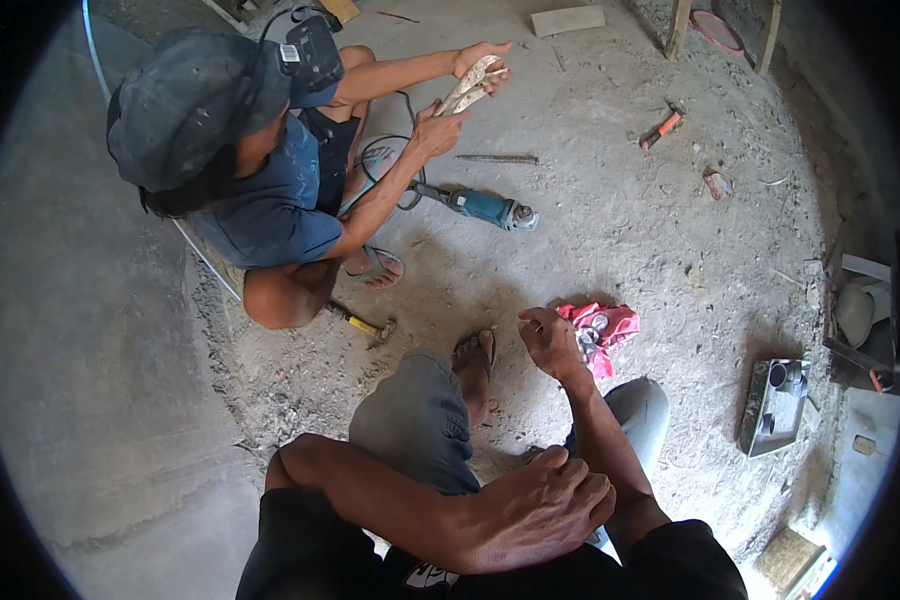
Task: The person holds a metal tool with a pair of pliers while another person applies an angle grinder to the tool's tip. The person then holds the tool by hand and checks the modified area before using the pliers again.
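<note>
My left hand (540,505) lies across in front of my body, fingers curled beside my right forearm, their tips hidden. My right hand (548,338) hangs forward with loosely bent fingers and nothing visible in them, near a pink cloth bag (620,325) holding small metallic items. My sandalled foot (470,370) is below. At left, a squatting co-worker (270,220) in a cap, with a black head-mounted device, grips a pale, rough piece (467,92) in both hands. A teal power tool (485,208) with a cord lies on the floor, beside a long metal bar (495,159).
Yellow-handled hammer (365,328) by the co-worker's knee; orange-handled hammer (660,128) farther right. A metal tray (753,430) with dark cylinders and piled debris (860,310) line the right side. Smoother concrete (80,340) borders the rough floor at left. Wooden posts (680,30) stand behind.
</note>
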Motion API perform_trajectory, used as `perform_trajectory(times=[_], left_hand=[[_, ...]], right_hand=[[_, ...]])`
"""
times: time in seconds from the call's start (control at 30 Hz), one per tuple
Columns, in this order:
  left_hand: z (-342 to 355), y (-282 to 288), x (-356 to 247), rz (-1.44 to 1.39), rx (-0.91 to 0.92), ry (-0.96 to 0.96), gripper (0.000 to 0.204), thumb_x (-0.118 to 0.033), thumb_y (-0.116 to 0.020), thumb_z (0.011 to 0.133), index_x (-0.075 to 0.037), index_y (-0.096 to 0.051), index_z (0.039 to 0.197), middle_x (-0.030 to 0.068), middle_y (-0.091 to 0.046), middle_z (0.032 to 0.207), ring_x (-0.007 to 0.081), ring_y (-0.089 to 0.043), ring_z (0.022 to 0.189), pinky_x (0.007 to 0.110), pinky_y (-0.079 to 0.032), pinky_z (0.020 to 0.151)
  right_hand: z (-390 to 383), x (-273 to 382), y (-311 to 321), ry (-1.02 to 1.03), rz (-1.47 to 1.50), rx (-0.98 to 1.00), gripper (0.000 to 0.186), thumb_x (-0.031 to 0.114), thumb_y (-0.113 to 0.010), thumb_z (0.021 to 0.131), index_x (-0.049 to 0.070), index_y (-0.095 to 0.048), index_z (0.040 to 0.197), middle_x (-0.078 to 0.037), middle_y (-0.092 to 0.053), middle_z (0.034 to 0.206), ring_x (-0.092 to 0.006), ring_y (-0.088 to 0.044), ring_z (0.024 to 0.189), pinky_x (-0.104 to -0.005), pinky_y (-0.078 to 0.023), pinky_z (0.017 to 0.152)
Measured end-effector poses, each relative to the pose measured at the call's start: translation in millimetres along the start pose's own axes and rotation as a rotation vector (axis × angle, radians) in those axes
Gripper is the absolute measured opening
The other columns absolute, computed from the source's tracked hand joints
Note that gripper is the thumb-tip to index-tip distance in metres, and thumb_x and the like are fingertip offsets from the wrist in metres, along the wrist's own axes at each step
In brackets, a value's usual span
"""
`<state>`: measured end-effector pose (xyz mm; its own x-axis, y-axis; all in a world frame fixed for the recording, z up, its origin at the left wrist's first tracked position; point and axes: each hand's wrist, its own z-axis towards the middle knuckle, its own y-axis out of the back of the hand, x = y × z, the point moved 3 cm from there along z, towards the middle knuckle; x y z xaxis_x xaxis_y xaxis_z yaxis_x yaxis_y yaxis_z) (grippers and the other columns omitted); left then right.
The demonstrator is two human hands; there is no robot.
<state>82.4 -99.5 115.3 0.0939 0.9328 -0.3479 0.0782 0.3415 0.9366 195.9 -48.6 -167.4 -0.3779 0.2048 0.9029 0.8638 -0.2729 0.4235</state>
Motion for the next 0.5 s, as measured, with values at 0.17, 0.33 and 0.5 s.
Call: perform_trajectory(times=[0.17, 0.33, 0.5], left_hand=[[0.4, 0.6, 0.4, -0.009, 0.048, -0.001, 0.033, -0.024, -0.057, 0.086, -0.001, -0.061, 0.11, 0.0037, -0.051, 0.086, 0.0157, -0.052, 0.082, 0.031, -0.041, 0.07], [-1.6, 0.1, -0.5, -0.016, -0.001, -0.007, 0.04, -0.025, -0.056, 0.087, -0.003, -0.06, 0.119, 0.0037, -0.052, 0.088, 0.0154, -0.052, 0.083, 0.031, -0.042, 0.071], [-1.2, 4.7, 0.0, 0.011, 0.099, 0.014, 0.042, -0.026, -0.055, 0.087, -0.006, -0.06, 0.124, 0.0026, -0.053, 0.092, 0.0158, -0.052, 0.085, 0.033, -0.043, 0.077]], right_hand=[[-1.0, 4.6, 0.8, -0.009, 0.028, -0.019, 0.023, 0.012, -0.065, 0.081, 0.002, -0.07, 0.101, -0.02, -0.069, 0.091, -0.0323, -0.068, 0.08, -0.0401, -0.055, 0.074], [-1.9, -5.6, -2.9, 0.051, -0.01, -0.033, 0.024, 0.013, -0.068, 0.086, 0.0, -0.07, 0.105, -0.02, -0.07, 0.092, -0.0282, -0.069, 0.08, -0.0361, -0.054, 0.072], [-0.8, -6.9, -5.8, 0.012, -0.013, -0.017, 0.022, 0.014, -0.066, 0.084, 0.003, -0.07, 0.103, -0.019, -0.069, 0.091, -0.0309, -0.068, 0.079, -0.0385, -0.054, 0.073]])
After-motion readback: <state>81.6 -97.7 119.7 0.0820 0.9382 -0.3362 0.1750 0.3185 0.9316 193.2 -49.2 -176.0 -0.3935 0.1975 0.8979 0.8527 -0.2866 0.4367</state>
